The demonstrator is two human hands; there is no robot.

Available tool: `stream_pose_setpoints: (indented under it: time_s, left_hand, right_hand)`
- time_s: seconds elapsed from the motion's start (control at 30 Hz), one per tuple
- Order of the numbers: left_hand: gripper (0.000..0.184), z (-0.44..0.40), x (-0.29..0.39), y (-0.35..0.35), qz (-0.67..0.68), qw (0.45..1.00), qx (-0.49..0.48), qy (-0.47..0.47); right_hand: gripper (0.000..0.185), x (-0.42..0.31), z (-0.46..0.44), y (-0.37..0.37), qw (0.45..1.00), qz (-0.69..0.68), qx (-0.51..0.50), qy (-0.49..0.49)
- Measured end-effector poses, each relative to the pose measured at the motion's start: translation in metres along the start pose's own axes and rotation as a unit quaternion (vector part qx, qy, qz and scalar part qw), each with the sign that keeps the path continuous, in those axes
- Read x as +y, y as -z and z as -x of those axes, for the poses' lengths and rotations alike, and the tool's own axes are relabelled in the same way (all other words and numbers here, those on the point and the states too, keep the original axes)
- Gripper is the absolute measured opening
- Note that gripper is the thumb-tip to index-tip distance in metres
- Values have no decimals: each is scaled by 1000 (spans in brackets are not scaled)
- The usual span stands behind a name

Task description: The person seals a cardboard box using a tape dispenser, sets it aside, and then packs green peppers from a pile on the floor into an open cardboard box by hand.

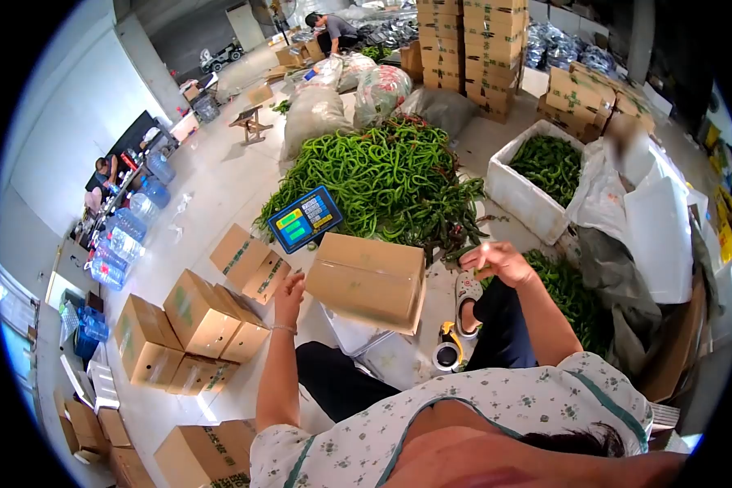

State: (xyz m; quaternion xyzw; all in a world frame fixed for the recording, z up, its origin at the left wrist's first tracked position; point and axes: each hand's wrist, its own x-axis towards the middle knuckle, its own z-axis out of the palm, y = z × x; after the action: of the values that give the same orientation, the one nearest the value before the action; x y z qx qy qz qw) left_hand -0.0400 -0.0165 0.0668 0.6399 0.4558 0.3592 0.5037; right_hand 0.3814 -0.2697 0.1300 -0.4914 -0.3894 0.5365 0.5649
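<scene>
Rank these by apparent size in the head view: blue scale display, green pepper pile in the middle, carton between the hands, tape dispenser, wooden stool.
1. Green pepper pile
2. Carton
3. Blue scale display

Unranked: tape dispenser and wooden stool, smallest, look alike; the stool is farther off.

Centre: cardboard carton, left hand near its left side; right hand right of centre; green chili peppers heaped upper centre.
</scene>
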Motion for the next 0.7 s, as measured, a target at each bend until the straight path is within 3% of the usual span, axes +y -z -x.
stream_pose_setpoints:
  time_s: [0.13, 0.23, 0.37, 0.7]
  left_hand:
    - [32, 54, 20, -5, 111, 991, -49, 53]
    - [32, 72, -2, -9, 271, 949, -95, 129]
    - [33, 62, -10, -5, 223, 963, -61, 140]
    - [35, 58, -10, -12, 220, 964, -72, 130]
  right_hand:
    - [53, 28, 14, 30, 955, -282, -93, 33]
    - [52, 36, 7, 30, 942, -321, -90, 46]
    - [47, 29, -8, 17, 965, -239, -111, -6]
    - [44, 31, -11, 17, 958, -262, -115, -12]
